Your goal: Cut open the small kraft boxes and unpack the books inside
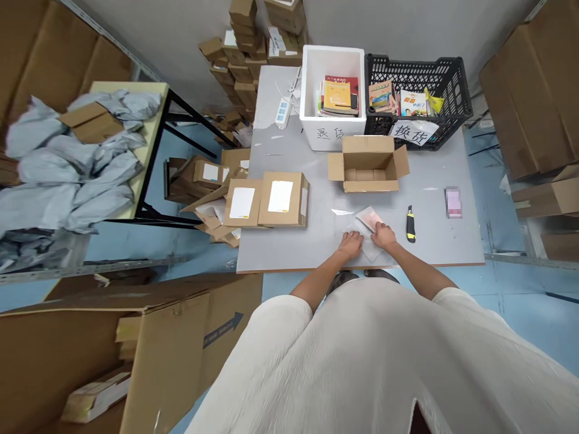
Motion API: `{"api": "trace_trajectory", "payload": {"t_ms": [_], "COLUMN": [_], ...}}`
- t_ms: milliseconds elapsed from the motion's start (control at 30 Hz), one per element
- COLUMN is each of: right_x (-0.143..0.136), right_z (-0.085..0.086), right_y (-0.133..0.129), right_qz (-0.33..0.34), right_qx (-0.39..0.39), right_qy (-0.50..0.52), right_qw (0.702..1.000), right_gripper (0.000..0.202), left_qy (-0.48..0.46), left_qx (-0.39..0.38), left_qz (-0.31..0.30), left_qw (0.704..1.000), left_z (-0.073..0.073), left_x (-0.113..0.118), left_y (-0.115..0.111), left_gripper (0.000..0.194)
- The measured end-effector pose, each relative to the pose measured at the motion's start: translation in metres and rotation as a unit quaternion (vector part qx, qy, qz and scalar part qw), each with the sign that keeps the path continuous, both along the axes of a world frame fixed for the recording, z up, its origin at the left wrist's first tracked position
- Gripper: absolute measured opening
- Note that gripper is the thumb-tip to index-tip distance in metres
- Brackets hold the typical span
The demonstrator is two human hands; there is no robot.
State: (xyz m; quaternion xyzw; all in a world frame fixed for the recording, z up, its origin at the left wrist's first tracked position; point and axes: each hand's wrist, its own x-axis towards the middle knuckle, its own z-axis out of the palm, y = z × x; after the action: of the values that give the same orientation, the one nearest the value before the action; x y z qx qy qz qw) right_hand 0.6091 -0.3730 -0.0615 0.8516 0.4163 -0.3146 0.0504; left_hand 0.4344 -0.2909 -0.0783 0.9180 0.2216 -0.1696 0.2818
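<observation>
1. Your right hand (383, 235) has its grip on the near end of a pink item (367, 215). The item lies on the table (280, 250) at the near edge, its near part by clear wrap (371, 248).
2. Your left hand (351, 245) rests on the wrap; you cannot tell whether its grip pinches any.
3. Just beyond the item stands an open box (368, 172), flaps out, blocking the straight way back.
4. Right of your right hand lies a black-and-yellow cutter (410, 224), then a blurred pink card (453, 202).
5. At the back, the white bin (332, 129) reads "退货"; the black crate (420, 135) beside it bears a sheet reading "换货". Both hold books.
6. To your left, two closed boxes (284, 193) touch, their white labels too small to read. A power strip (283, 113) lies behind them.
7. Farther left, grey bags (67, 163) cover another table; below, a big carton (176, 361) shows a dark arrow.
</observation>
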Motion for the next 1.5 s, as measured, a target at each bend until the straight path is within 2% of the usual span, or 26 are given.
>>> {"api": "trace_trajectory", "payload": {"t_ms": [133, 300, 467, 567, 633, 800, 900, 967, 1033, 1133, 1233, 1367, 1500], "right_x": [0.016, 0.027, 0.034, 0.034, 0.031, 0.014, 0.006, 0.004, 0.006, 0.015, 0.025, 0.027, 0.018], "right_z": [0.006, 0.002, -0.008, -0.009, -0.007, 0.004, 0.004, 0.000, -0.006, -0.014, -0.020, -0.025, -0.033], "right_y": [0.003, -0.001, -0.019, -0.031, -0.034, -0.025, -0.016, -0.014, -0.017, -0.027, -0.032, -0.020, -0.002], "right_qz": [-0.027, -0.120, -0.160, -0.158, -0.119, 0.077, 0.157, 0.172, 0.143, 0.039, -0.048, -0.124, -0.218], "right_qx": [0.021, 0.098, 0.056, 0.070, 0.100, 0.152, 0.133, 0.106, 0.084, 0.049, 0.007, -0.006, -0.015], "right_qy": [0.037, 0.088, 0.100, 0.053, 0.014, 0.022, 0.075, 0.104, 0.093, 0.043, 0.033, 0.030, 0.009], "right_qw": [0.999, 0.984, 0.981, 0.984, 0.988, 0.985, 0.976, 0.974, 0.982, 0.997, 0.998, 0.992, 0.976], "right_gripper": [0.033, 0.033, 0.038, 0.050, 0.058, 0.057, 0.054, 0.053, 0.054, 0.057, 0.054, 0.049, 0.055], "left_qy": [-0.010, 0.014, 0.054, 0.052, 0.050, 0.059, 0.061, 0.060, 0.062, 0.066, 0.061, 0.051, 0.060], "left_qx": [0.009, 0.004, -0.008, -0.015, -0.020, -0.020, -0.021, -0.022, -0.024, -0.027, -0.025, -0.014, 0.005], "left_qz": [0.023, 0.040, 0.051, 0.049, 0.053, 0.055, 0.051, 0.054, 0.056, 0.054, 0.059, 0.086, 0.118], "left_qw": [1.000, 0.999, 0.997, 0.997, 0.997, 0.997, 0.997, 0.997, 0.996, 0.996, 0.996, 0.995, 0.991], "left_z": [-0.004, -0.011, -0.017, -0.019, -0.020, -0.019, -0.019, -0.019, -0.019, -0.019, -0.019, -0.019, -0.020], "left_x": [0.005, 0.005, -0.006, -0.013, -0.015, -0.015, -0.015, -0.015, -0.016, -0.017, -0.018, -0.014, -0.001], "left_y": [-0.004, 0.000, 0.008, 0.010, 0.010, 0.011, 0.011, 0.011, 0.012, 0.012, 0.012, 0.014, 0.017], "left_gripper": [0.043, 0.047, 0.056, 0.062, 0.065, 0.065, 0.063, 0.065, 0.067, 0.070, 0.065, 0.054, 0.045]}}
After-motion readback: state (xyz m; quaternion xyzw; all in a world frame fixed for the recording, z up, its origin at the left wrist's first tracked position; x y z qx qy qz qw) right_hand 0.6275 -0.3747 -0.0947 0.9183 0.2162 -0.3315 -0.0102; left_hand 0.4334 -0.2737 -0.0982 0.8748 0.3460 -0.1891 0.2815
